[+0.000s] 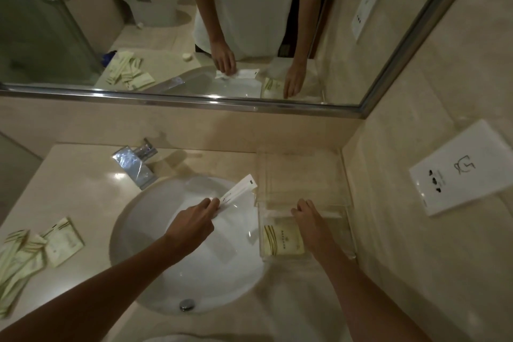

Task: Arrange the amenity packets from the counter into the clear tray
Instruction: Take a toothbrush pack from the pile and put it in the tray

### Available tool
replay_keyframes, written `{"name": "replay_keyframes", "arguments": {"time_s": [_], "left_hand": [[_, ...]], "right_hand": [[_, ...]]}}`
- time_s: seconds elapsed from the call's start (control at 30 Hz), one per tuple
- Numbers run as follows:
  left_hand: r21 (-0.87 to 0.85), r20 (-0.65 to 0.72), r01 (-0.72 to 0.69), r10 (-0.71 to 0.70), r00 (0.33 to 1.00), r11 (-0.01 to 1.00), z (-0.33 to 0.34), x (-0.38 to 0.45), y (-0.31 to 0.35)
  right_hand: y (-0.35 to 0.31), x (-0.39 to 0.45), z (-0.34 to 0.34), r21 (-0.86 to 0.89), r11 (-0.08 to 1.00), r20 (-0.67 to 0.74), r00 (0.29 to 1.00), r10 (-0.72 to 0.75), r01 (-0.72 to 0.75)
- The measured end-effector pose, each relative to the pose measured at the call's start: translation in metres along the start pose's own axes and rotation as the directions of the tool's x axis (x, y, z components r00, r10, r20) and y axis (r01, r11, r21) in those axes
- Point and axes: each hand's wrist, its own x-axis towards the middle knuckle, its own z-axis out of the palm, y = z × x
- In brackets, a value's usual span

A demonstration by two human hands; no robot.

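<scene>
My left hand (pixel 194 219) pinches a long white packet (pixel 239 190) above the sink (pixel 194 280). My right hand (pixel 308 215) grips a divider inside the clear tray (pixel 347 230), beside a cream packet (pixel 281 239) whose print I can't read. More cream packets (pixel 30 253) lie on the counter (pixel 83 197) at left.

The pile of packets (pixel 19 261) runs off the left edge. The right hand (pixel 311 219) covers part of the cream packet (pixel 281 239) in the clear tray (pixel 327 175), whose print is too small to read.
</scene>
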Motion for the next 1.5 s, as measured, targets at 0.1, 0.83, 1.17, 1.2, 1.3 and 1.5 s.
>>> {"name": "replay_keyframes", "arguments": {"time_s": [0.1, 0.83, 1.17, 1.2, 1.3, 1.5], "left_hand": [[-0.014, 0.033, 0.022, -0.021, 0.999, 1.0, 0.001, 0.004, 0.004], [-0.068, 0.105, 0.05, -0.043, 0.994, 0.996, 0.0, 0.008, 0.005], [-0.058, 0.077, -0.007, 0.012, 0.997, 0.998, 0.004, 0.014, 0.02], [-0.057, 0.076, -0.022, 0.026, 0.997, 0.998, 0.005, 0.015, 0.021], [-0.032, 0.079, -0.113, 0.115, 0.99, 0.993, 0.012, 0.021, 0.028], [0.076, 0.191, -0.391, 0.372, 0.908, 0.917, 0.017, 0.045, 0.067]], "right_hand": [[0.007, 0.0, 0.005, 0.053, 0.999, 0.024, 1.0, 0.004, -0.005], [0.025, -0.016, 0.045, 0.251, 0.967, -0.067, 0.996, 0.058, -0.04], [0.038, -0.018, 0.029, 0.21, 0.975, -0.096, 0.994, -0.046, 0.066], [0.038, -0.019, 0.029, 0.216, 0.975, -0.086, 0.996, -0.039, 0.057], [0.034, -0.024, 0.025, 0.304, 0.951, -0.166, 0.98, 0.113, -0.058], [0.038, -0.044, 0.007, 0.465, 0.83, -0.222, 0.867, 0.446, -0.308]]}}
